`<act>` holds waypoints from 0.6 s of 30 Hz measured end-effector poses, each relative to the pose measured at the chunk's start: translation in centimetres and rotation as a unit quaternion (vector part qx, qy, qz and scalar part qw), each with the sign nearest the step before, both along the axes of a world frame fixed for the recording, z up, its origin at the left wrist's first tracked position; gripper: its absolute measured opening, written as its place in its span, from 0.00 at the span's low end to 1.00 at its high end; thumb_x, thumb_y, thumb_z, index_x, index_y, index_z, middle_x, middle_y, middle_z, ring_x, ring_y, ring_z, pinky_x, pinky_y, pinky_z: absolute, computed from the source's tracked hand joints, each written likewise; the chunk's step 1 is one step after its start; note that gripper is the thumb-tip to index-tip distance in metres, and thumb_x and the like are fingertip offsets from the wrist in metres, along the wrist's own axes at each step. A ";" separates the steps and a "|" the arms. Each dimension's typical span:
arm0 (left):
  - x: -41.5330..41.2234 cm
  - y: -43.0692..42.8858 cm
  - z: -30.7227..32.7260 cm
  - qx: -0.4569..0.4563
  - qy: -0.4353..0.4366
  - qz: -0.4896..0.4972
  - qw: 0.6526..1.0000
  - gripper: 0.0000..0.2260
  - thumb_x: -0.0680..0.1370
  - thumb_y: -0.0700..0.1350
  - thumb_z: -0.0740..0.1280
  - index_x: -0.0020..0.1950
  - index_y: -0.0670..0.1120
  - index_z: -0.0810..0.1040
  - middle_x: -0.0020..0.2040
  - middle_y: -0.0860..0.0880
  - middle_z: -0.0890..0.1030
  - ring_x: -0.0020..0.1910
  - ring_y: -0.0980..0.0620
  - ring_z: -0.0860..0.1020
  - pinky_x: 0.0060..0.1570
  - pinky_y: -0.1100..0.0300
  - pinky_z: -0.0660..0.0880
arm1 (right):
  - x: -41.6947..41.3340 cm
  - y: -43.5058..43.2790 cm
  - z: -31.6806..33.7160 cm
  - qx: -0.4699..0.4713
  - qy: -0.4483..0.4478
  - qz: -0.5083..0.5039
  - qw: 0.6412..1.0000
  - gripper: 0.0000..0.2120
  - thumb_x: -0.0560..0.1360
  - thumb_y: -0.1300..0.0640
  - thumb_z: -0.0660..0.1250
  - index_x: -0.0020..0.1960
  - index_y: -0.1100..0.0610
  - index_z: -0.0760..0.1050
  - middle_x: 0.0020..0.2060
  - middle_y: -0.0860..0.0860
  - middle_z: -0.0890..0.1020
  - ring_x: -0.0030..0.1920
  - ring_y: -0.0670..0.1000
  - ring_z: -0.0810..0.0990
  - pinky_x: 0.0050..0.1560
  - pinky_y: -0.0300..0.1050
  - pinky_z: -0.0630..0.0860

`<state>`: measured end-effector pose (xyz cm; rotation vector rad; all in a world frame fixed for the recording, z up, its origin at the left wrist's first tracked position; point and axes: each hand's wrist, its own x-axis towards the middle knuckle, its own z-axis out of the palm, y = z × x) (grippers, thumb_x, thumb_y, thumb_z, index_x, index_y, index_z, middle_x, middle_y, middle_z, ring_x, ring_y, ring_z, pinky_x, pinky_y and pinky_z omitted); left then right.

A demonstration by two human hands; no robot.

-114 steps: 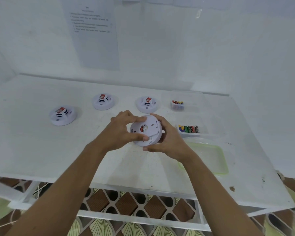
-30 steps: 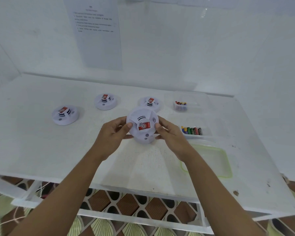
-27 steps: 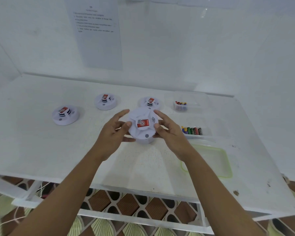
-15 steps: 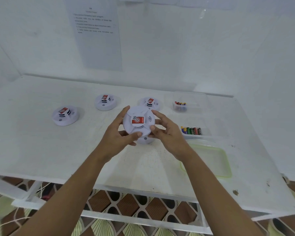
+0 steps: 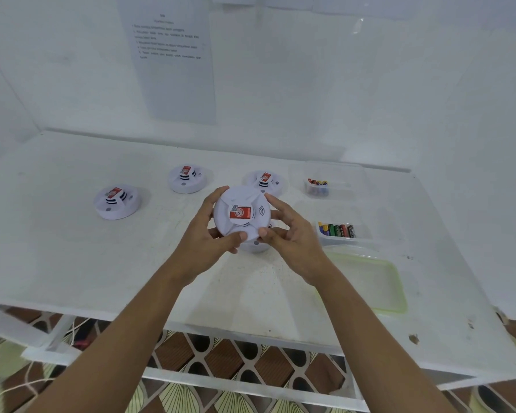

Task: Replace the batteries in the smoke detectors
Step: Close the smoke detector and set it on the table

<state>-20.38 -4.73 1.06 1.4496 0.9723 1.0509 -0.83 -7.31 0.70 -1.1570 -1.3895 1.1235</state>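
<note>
Landmark is the held smoke detector (image 5: 241, 214), red label facing the camera, over the middle of the white table (image 5: 57, 248).

Left to right:
- Far-left detector (image 5: 116, 202): well left of the held one, sitting flat, untouched.
- Second detector (image 5: 186, 178): left of and behind it, flat.
- Left hand (image 5: 204, 234): wrapped on the held unit's left rim, fingers behind, thumb on the near edge.
- Third detector (image 5: 264, 180): just behind the held one and partly hidden by it.
- Right hand (image 5: 292, 236): clamped on the right rim, thumb at the near edge beside the left thumb.
- Clear box of batteries (image 5: 318, 186): right of and behind it.
- Battery tray (image 5: 337, 231): right of it, near the right hand's knuckles.
- Green-rimmed tray (image 5: 370, 278): right of and nearer than it.

I cannot tell whether the held unit's bottom touches the table.

Step, as a guess: twisting or prying the body to reach the battery bay.

Risks:
- The grip is on the smooth rim only, so a hard twist could slip the unit, and it may drop onto the table or knock the third detector.
- If the right elbow swings out, it could tip the battery tray and scatter the cells.
- Two battery containers sit close together, so old and new cells could get mixed.
- Forcing it the wrong way may snap a plastic tab.
</note>
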 end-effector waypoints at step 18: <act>-0.8 0.3 -0.4 -0.009 0.001 0.000 1.000 0.34 0.73 0.38 0.75 0.73 0.58 0.64 0.64 0.50 0.76 0.48 0.45 0.83 0.41 0.50 0.82 | -0.4 0.2 0.0 -0.009 -0.005 0.017 1.000 0.29 0.79 0.59 0.71 0.77 0.46 0.67 0.63 0.53 0.79 0.56 0.54 0.85 0.59 0.50 0.82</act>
